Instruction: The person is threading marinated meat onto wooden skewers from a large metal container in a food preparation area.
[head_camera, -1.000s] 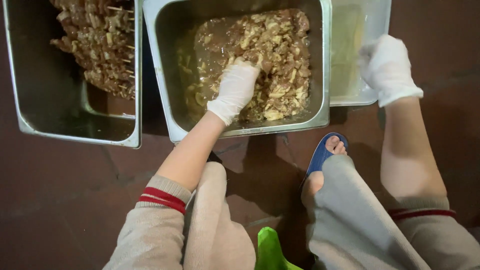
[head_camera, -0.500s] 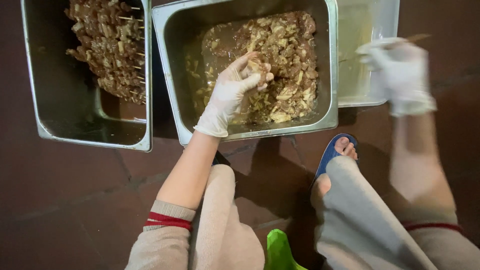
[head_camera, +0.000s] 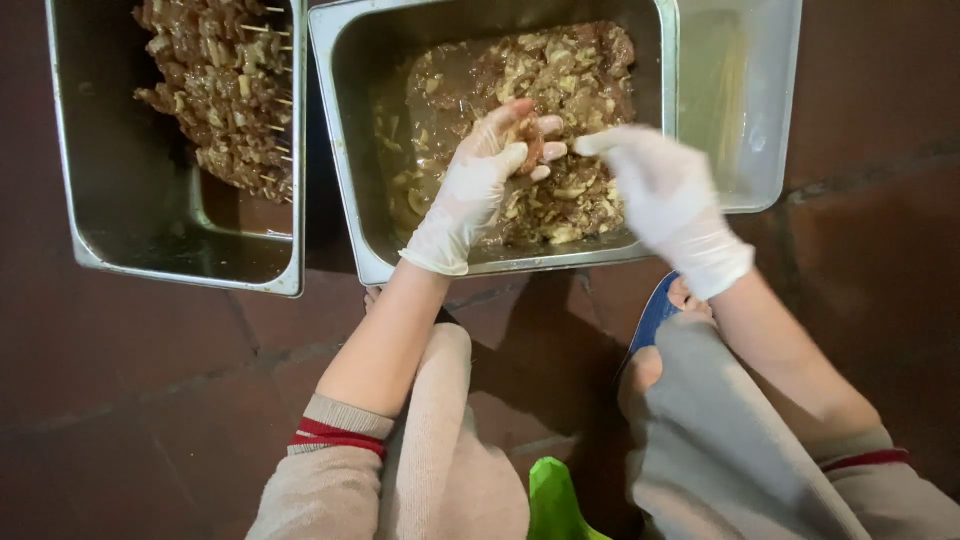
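Food-prep floor — steel pans (head_camera: 340, 160), skewers (head_camera: 215, 85)

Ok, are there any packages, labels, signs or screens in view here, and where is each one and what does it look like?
No labels, signs or screens show.
Clear plastic container: upper right, rectangular, see-through, beside the middle steel pan.
Green plastic piece: bottom centre between the knees, bright green, too cropped to identify.

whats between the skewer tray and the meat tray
Nothing: in the head view only a dark bare gap of floor separates the skewer tray and the meat tray.
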